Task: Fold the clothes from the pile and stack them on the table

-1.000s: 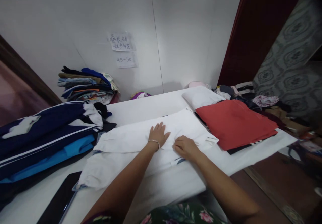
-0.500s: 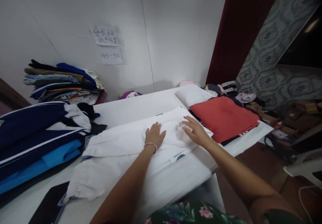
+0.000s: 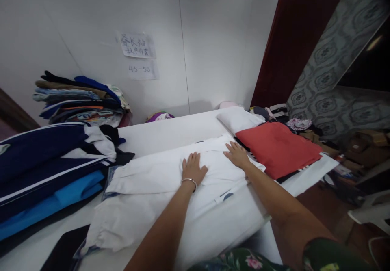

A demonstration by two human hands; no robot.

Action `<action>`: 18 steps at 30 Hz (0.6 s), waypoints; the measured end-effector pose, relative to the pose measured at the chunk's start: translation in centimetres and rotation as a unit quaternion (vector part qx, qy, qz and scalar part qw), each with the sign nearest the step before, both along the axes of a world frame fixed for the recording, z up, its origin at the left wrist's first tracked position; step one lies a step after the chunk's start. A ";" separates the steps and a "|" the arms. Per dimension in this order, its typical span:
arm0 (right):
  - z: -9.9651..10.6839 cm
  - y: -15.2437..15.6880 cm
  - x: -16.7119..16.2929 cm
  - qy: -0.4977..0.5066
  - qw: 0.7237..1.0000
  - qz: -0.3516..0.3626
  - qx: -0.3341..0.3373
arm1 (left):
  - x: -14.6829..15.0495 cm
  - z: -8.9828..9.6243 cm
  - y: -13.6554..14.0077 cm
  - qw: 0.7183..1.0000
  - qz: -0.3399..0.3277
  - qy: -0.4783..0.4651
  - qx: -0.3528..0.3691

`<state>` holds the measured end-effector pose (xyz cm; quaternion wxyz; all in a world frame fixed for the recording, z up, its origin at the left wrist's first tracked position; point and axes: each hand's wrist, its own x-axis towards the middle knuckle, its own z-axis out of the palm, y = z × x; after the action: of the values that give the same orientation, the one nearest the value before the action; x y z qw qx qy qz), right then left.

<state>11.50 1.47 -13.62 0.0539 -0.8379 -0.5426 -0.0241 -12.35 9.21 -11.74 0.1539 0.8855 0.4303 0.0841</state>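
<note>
A white garment [image 3: 152, 177] lies spread on the white table [image 3: 158, 132], its two long legs or sleeves with gathered ends pointing left. My left hand [image 3: 193, 169] rests palm down on the middle of it, fingers spread; a bracelet [image 3: 189, 180] circles the wrist. Near the garment's right end, my right hand [image 3: 237, 155] lies flat on the cloth, fingers stretched out. Neither hand grips anything. A dark round mark shows on the cloth near the front edge. Beside my right hand sits a red folded garment [image 3: 278, 149] on top of darker clothes.
At left lie navy clothes with white stripes [image 3: 45, 153] and a blue garment [image 3: 57, 202]. Behind them rises a stack of folded clothes [image 3: 82, 100]. A black flat object [image 3: 65, 246] is at front left. A white bundle [image 3: 240, 118] lies at back right; a white stool [image 3: 371, 210] stands beyond the table.
My right hand has come down from a blurred, raised position to lie flat on the white garment. My left hand stays on the cloth. The whole view has shifted slightly.
</note>
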 end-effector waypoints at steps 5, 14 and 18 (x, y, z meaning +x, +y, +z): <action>1.1 -0.1 -0.1 0.038 0.999 -0.002 -0.006 | 0.1 0.2 0.1 1.000 -0.002 0.005 -0.004; 5.8 3.7 -1.1 0.069 0.996 0.033 0.044 | 0.2 0.4 0.0 1.000 0.001 0.026 0.015; 4.9 5.9 -1.2 0.101 0.993 0.056 -0.011 | 0.2 -0.1 0.1 0.999 0.003 0.029 0.040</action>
<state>10.27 7.41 -8.75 0.1003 -0.8050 -0.5805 0.0695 -12.13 9.36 -11.80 0.1053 0.8917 0.4336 0.0763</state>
